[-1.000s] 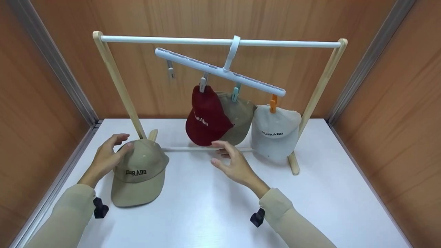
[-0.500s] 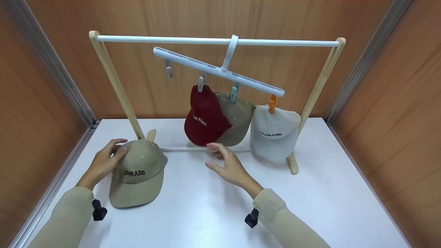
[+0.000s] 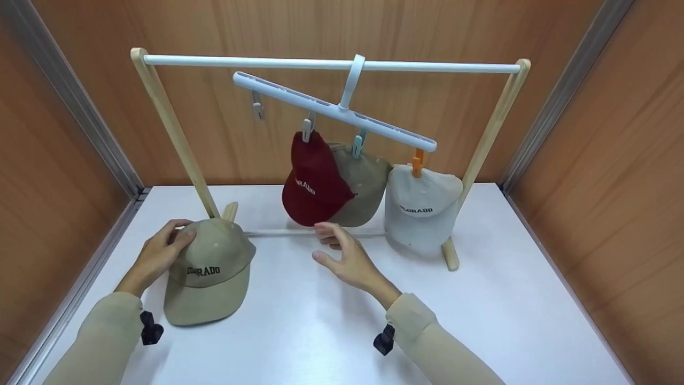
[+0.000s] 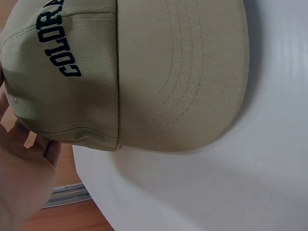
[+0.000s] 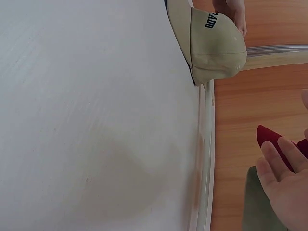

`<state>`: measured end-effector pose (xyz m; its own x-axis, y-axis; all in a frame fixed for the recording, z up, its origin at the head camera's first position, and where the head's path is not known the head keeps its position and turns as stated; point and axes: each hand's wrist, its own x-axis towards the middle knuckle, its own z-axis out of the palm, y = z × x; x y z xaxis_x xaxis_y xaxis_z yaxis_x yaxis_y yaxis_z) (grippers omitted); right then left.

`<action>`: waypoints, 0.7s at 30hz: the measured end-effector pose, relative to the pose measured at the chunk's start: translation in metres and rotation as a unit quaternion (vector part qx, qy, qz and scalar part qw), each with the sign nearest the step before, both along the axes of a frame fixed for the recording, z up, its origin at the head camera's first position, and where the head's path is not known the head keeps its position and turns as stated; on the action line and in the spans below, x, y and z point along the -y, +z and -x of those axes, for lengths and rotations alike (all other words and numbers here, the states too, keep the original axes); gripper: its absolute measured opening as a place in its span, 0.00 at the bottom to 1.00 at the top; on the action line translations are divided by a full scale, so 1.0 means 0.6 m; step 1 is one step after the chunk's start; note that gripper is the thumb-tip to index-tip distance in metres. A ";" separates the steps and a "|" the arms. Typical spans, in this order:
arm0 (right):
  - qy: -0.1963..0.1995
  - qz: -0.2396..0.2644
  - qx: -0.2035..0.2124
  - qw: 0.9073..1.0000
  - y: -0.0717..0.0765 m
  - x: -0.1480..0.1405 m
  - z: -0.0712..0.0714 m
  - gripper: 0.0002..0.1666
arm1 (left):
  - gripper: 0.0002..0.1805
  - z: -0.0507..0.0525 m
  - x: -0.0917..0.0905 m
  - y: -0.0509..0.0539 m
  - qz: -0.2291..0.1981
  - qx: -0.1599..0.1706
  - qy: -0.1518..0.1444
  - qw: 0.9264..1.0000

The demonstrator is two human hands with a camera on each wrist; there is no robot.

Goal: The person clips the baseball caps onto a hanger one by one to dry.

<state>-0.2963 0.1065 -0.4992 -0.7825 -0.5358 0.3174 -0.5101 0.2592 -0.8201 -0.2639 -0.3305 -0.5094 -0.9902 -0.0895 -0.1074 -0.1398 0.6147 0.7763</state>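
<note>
On the left of the white table stands a beige baseball cap (image 3: pixel 206 256), its lettered front and brim facing me. My left hand (image 3: pixel 160 254) grips the crown, thumb on the near side and fingers around the back, partly hidden. My right hand (image 3: pixel 347 262) is in the air holding nothing, fingers apart and loosely bent, just below and in front of a hanging red cap (image 3: pixel 315 182). Behind that hangs another beige cap (image 3: pixel 368 182), with a pale grey cap (image 3: pixel 422 206) to its right. All three are clipped to a tilted white hanger (image 3: pixel 320 104).
The hanger hooks over the white rail (image 3: pixel 214 61) of a wooden-legged rack. A grey clip (image 3: pixel 257 109) at the hanger's raised left end holds nothing. The rack's lower bar (image 3: pixel 278 233) runs behind the hands. Wood-look panels (image 3: pixel 604 187) enclose the table (image 3: pixel 481 321).
My left hand has come down onto the crown of the beige cap, its thumb now touching it. My right hand has drifted slightly left. The view has shifted a little.
</note>
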 end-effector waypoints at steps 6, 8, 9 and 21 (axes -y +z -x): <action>-0.002 0.004 -0.002 1.000 -0.002 0.000 0.002 0.35 | 0.39 -0.006 0.001 -0.003 -0.015 -0.041 0.007 0.999; -0.001 0.001 -0.002 1.000 -0.001 -0.001 0.002 0.35 | 0.36 -0.010 -0.001 -0.002 -0.015 -0.060 0.009 0.998; 0.000 -0.001 -0.002 1.000 -0.001 -0.001 0.002 0.35 | 0.35 -0.012 -0.003 -0.001 -0.013 -0.068 0.010 0.998; 0.008 -0.001 -0.002 1.000 -0.002 -0.002 0.000 0.35 | 0.27 -0.026 -0.031 0.011 -0.016 -0.116 0.023 0.993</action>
<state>-0.2966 0.1080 -0.5004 -0.7724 -0.5490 0.3193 -0.5176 0.2529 -0.8174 -0.2481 -0.3118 -0.5026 -0.9835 -0.1362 0.1192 0.0169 0.5864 0.8099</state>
